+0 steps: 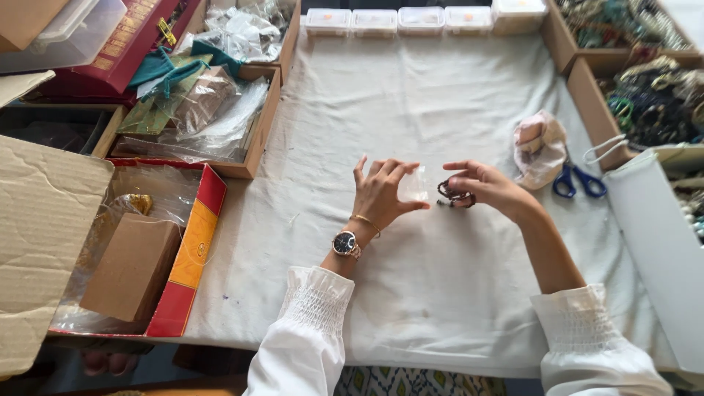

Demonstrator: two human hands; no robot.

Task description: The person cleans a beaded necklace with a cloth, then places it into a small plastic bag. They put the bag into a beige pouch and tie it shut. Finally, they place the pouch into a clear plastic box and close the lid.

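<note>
At table centre, her left hand (381, 194) pinches a small clear pouch (415, 185); at its three o'clock, right hand (484, 185) fingers grip a dark beaded bracelet (456, 196). Bagging step, seemingly; next needs the pouch mouth held open.

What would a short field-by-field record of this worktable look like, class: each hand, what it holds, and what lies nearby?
Left hand: fingers pinch a small clear plastic bag, held above the cloth.
Right hand: fingers hold a dark beaded bracelet beside the bag.
Surface: white cloth covering the table.
Right of the hands: blue-handled scissors and a pale face mask.
Far edge: row of small clear lidded boxes.
Left side: red tray holding a brown cardboard box.
</note>
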